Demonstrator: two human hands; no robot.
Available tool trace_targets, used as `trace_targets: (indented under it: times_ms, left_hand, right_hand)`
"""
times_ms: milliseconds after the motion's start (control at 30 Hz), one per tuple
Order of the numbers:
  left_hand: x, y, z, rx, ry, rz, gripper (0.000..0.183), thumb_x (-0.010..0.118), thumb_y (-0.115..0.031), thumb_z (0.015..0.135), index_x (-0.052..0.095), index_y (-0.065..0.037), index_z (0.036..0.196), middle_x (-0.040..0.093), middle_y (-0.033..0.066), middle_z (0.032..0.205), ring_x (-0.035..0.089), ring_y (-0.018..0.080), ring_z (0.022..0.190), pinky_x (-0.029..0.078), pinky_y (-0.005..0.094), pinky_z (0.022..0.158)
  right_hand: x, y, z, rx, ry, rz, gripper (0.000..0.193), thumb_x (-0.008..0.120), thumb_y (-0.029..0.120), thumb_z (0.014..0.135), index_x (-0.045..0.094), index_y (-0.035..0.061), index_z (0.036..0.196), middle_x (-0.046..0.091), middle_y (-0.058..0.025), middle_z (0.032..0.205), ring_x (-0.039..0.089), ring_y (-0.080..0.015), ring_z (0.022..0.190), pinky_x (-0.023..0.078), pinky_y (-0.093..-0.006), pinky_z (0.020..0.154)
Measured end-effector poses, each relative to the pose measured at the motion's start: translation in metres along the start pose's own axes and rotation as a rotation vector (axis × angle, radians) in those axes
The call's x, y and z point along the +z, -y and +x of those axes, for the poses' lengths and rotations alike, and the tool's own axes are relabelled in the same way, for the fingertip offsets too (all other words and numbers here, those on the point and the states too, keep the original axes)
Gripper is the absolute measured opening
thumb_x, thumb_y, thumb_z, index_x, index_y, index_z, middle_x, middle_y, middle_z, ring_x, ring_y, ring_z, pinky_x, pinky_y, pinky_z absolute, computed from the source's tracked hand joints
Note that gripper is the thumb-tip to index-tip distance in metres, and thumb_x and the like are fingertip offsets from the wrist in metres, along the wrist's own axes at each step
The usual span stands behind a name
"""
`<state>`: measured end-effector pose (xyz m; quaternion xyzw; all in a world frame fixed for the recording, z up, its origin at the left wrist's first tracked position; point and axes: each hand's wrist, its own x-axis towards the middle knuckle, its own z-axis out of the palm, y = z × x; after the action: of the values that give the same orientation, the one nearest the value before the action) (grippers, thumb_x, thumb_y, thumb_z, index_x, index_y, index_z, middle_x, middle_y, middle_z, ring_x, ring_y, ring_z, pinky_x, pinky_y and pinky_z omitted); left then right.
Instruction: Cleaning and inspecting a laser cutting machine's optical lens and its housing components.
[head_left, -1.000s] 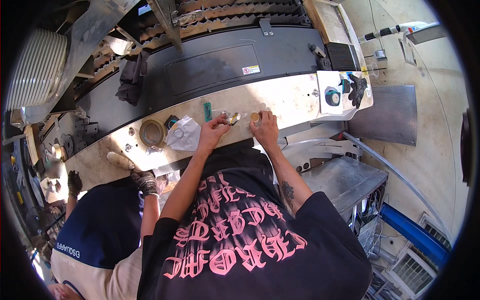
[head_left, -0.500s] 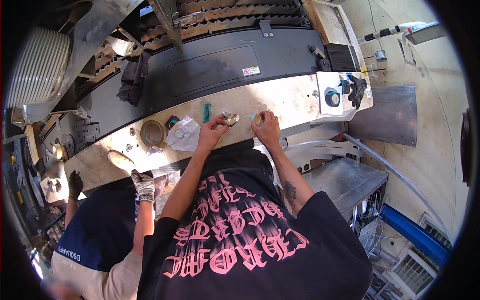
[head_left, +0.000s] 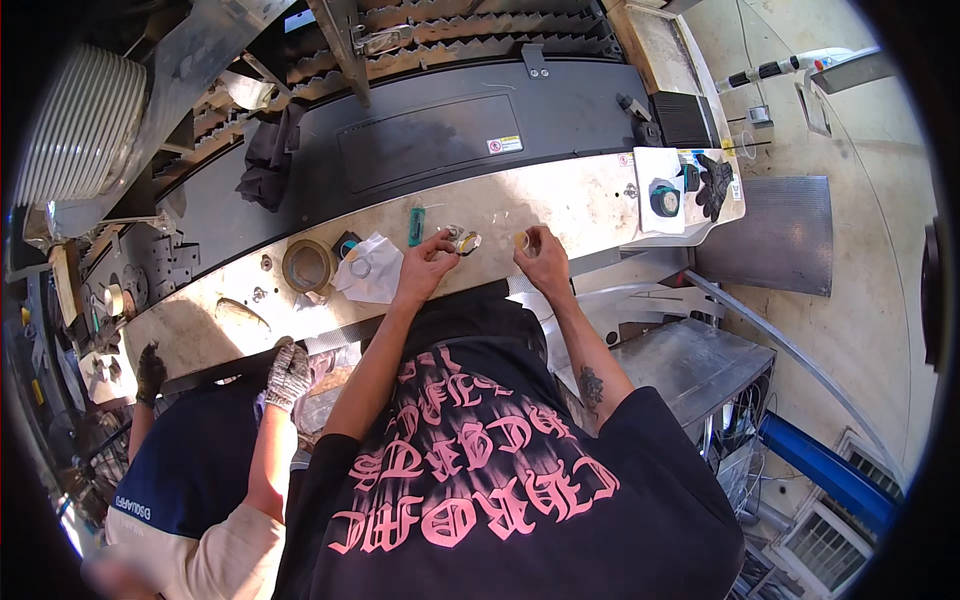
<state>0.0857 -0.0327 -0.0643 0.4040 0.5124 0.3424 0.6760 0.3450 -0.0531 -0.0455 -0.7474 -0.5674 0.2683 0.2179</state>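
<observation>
Both my hands are over the pale workbench. My left hand (head_left: 428,266) is closed, with thumb and forefinger pinched at the edge of a small shiny round piece (head_left: 468,243), silvery with a gold-coloured band. To its right, apart from it, my right hand (head_left: 544,262) is closed on a small yellowish piece (head_left: 521,241), partly hidden by the fingers. The exact kind of either piece is too small to tell. Just beyond my left hand lies a flat teal piece (head_left: 416,227). A crumpled white sheet (head_left: 368,275) with a ring on it lies left of that hand.
A roll of brown tape (head_left: 308,268) lies left of the sheet. At the bench's right end are a tape measure (head_left: 664,199) and a black glove (head_left: 714,185). A co-worker's gloved hand (head_left: 288,374) is at the near edge on the left, close to an oval piece (head_left: 243,313).
My right hand has drawn slightly to the right, away from my left, with its small piece. My left hand stays nearly in place. The co-worker's gloved hand has shifted slightly.
</observation>
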Motion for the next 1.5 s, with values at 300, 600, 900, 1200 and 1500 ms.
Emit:
trace_targets:
  times_ms: [300, 600, 900, 1200, 1500]
  left_hand:
    - [-0.001, 0.001, 0.0, 0.018, 0.012, 0.025, 0.02, 0.074, -0.012, 0.08, 0.071, 0.001, 0.095, 0.054, 0.0209, 0.144, 0.054, 0.0258, 0.131, 0.04, 0.0326, 0.107]
    - [0.017, -0.048, -0.017, 0.115, -0.047, 0.274, 0.019, 0.073, -0.016, 0.078, 0.071, -0.004, 0.092, 0.061, 0.0115, 0.138, 0.06, 0.028, 0.124, 0.047, 0.0352, 0.099]
    - [0.033, -0.063, -0.008, 0.331, 0.431, 0.907, 0.019, 0.068, -0.019, 0.074, 0.072, -0.008, 0.089, 0.051, 0.0041, 0.15, 0.063, 0.0299, 0.115, 0.052, 0.0422, 0.095]
    - [0.039, -0.046, 0.009, 0.207, 0.552, 1.081, 0.02, 0.069, -0.021, 0.073, 0.072, -0.007, 0.086, 0.048, 0.0032, 0.152, 0.067, 0.0304, 0.108, 0.053, 0.0422, 0.092]
    - [0.04, -0.048, 0.011, 0.143, 0.551, 1.076, 0.02, 0.069, -0.021, 0.073, 0.072, -0.006, 0.086, 0.047, 0.0019, 0.153, 0.067, 0.0302, 0.107, 0.053, 0.0423, 0.091]
  right_hand:
    - [-0.012, -0.014, -0.001, 0.058, 0.032, 0.156, 0.042, 0.076, 0.021, 0.079, 0.06, 0.0006, 0.112, 0.072, -0.0132, 0.098, 0.071, -0.0221, 0.088, 0.056, -0.0343, 0.081]
    - [-0.016, -0.003, -0.007, -0.032, 0.013, 0.049, 0.041, 0.075, 0.023, 0.08, 0.059, 0.0017, 0.111, 0.069, -0.0175, 0.099, 0.069, -0.0327, 0.091, 0.055, -0.0404, 0.083]
    - [-0.009, 0.009, -0.002, -0.156, 0.135, -0.087, 0.04, 0.072, 0.022, 0.079, 0.058, 0.0033, 0.111, 0.065, -0.0174, 0.099, 0.064, -0.0351, 0.098, 0.052, -0.0442, 0.085]
    - [-0.011, 0.014, -0.004, -0.143, 0.145, -0.124, 0.039, 0.071, 0.024, 0.078, 0.058, 0.0043, 0.109, 0.065, -0.0168, 0.1, 0.064, -0.0357, 0.097, 0.053, -0.0443, 0.084]
    - [-0.012, 0.009, -0.001, -0.059, 0.114, -0.008, 0.037, 0.072, 0.023, 0.079, 0.06, 0.0034, 0.107, 0.068, -0.0161, 0.097, 0.068, -0.0327, 0.093, 0.054, -0.0422, 0.083]
